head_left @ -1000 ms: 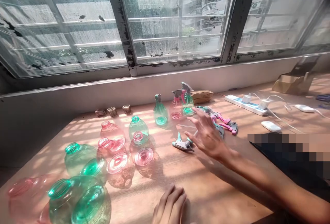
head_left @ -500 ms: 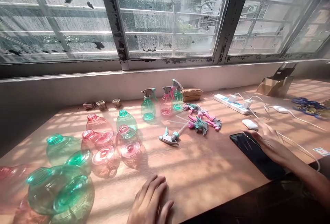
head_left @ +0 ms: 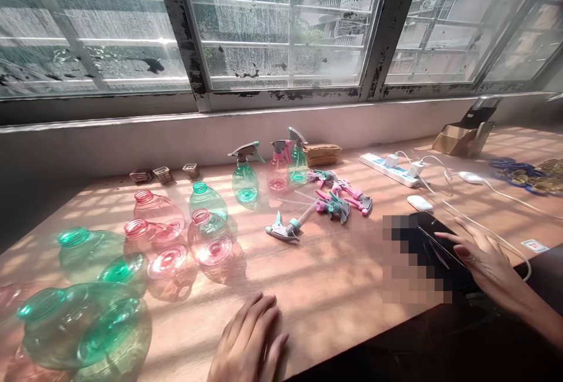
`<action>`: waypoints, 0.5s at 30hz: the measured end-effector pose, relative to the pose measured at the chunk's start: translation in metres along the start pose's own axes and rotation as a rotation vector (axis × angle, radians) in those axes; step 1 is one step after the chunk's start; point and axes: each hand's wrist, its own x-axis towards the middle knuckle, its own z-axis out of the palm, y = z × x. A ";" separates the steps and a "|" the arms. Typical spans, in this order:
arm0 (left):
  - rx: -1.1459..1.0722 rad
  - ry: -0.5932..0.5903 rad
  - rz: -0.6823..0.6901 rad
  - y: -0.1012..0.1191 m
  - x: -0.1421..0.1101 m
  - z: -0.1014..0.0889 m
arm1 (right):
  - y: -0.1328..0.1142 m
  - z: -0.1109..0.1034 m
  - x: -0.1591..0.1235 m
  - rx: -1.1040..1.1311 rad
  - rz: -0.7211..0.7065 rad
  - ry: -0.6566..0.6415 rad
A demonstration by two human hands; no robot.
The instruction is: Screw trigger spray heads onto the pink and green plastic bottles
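My left hand lies palm down on the wooden table, fingers stretched out, holding nothing. My right hand is over the right side of a black phone, its fingers spread and the index finger reaching across the screen. Pixel blocks blur the phone's left part, and I cannot tell whether its edge is raised. Nearest my left hand are a loose teal-and-grey spray head and clear bottles without tops, among them a pink bottle and a large green bottle.
Three bottles with spray heads, including a green spray bottle, stand by the wall near a cardboard box. A pile of spray heads lies mid-table. Behind the phone are a white earbud case, a power strip and cables. Scissors lie far right.
My right hand has shifted and its index finger now extends over the phone. The phone seems turned or moved slightly. My left hand stays flat; the whole view has shifted a little.
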 end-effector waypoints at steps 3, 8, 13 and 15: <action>-0.004 0.005 -0.006 0.000 -0.001 0.000 | 0.013 0.008 -0.010 0.157 -0.008 -0.027; -0.014 0.014 -0.014 -0.001 0.000 0.001 | 0.010 0.011 -0.009 0.231 0.023 -0.064; -0.019 0.006 -0.018 -0.001 0.000 0.001 | -0.024 -0.009 0.002 0.330 0.043 -0.062; -0.012 0.000 -0.022 -0.001 -0.001 0.001 | -0.036 -0.016 -0.002 0.354 0.025 -0.045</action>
